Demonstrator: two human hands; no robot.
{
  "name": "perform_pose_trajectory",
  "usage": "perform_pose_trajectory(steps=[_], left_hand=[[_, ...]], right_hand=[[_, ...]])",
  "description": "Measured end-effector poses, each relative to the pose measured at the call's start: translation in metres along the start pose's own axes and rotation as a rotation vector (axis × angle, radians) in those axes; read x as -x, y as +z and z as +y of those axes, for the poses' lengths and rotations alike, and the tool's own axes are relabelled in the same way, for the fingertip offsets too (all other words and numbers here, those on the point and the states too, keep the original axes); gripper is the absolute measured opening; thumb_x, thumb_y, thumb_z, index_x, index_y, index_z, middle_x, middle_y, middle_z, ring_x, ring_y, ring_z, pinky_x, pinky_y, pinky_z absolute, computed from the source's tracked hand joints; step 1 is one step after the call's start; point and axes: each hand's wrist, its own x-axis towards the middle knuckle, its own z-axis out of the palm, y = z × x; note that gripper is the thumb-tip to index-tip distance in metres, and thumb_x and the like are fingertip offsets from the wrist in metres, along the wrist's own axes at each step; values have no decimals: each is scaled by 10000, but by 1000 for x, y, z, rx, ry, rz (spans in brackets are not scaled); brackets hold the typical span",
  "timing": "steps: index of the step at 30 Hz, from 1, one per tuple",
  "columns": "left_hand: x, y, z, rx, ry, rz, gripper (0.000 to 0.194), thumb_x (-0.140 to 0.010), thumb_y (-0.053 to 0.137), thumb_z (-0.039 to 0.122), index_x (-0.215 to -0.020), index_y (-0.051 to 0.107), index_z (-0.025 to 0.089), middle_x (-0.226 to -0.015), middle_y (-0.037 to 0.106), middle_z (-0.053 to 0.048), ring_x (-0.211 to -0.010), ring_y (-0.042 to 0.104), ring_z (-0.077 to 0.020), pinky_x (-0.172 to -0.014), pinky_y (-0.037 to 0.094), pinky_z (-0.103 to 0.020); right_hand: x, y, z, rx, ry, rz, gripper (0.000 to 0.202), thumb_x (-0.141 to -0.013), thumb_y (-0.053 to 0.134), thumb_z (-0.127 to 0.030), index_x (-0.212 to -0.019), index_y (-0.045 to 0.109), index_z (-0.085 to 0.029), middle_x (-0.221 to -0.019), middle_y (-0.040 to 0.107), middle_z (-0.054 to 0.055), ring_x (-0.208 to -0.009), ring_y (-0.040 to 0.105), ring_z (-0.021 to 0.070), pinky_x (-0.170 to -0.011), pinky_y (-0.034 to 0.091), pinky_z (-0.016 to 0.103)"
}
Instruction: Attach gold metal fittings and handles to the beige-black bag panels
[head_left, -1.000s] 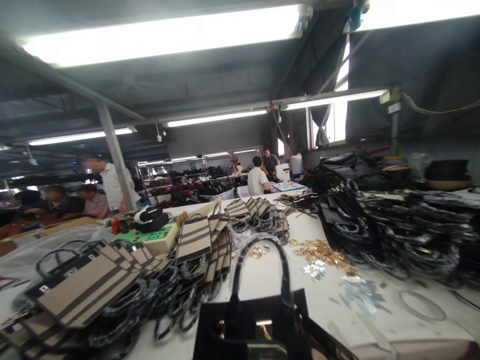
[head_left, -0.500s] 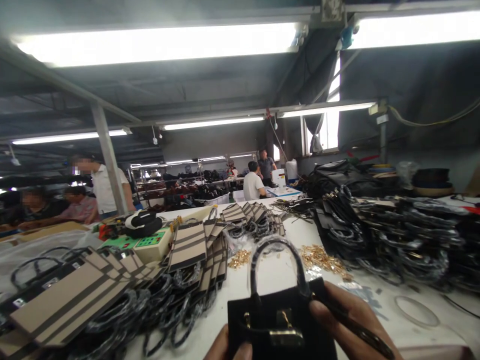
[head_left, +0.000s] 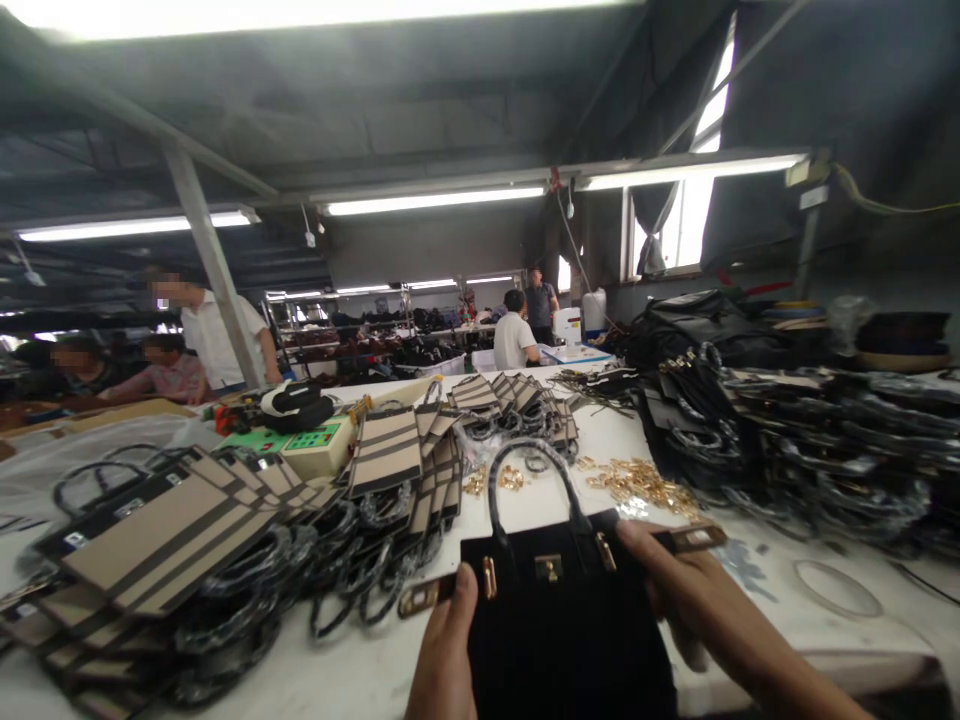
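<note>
A black handbag [head_left: 562, 620] faces me upright, its looped handle [head_left: 534, 447] wrapped in clear plastic. Gold-coloured fittings sit along its upper front, with a small clasp [head_left: 549, 569] in the middle. My left hand [head_left: 446, 640] is closed on the bag's left side, thumb along the front edge. My right hand [head_left: 675, 575] grips the upper right corner. Strap ends with gold-coloured plates stick out on both sides, the left strap end [head_left: 424, 597] beside my left thumb and the right strap end [head_left: 697, 539] above my right hand. The bag's bottom runs out of view.
Striped beige panels and bags [head_left: 165, 540] with wrapped handles are piled at left. Gold-coloured hardware [head_left: 637, 485] lies loose on the white table [head_left: 611, 430]. Black bag parts [head_left: 817, 460] are heaped at right. Behind stands a green-topped machine [head_left: 319, 440]. Several people work farther back.
The strap ends now stick out to both sides, where one crossed the front before. My right hand has shifted outward and up; the camera has tilted down.
</note>
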Motion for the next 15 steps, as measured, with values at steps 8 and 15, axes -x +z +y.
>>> perform_pose_trajectory(steps=[8, 15], left_hand=[[-3, 12, -8, 218, -247, -117, 695, -998, 596, 609, -1517, 559, 148, -1391, 702, -171, -1430, 548, -388, -1259, 341, -597], [-11, 7, -15, 214, -346, -175, 724, -990, 587, 630, -1526, 543, 145, -1362, 714, -186, -1385, 587, -411, -1238, 363, -614]], right_hand=[[-19, -6, 26, -195, 103, 58, 508, -847, 716, -698, -957, 722, -202, -779, 715, 51, -662, 657, 219, -486, 516, 274], [-36, -4, 48, -289, 121, -6, 448, -864, 760, -617, -1005, 740, -193, -907, 763, 109, -860, 730, 312, -669, 632, 361]])
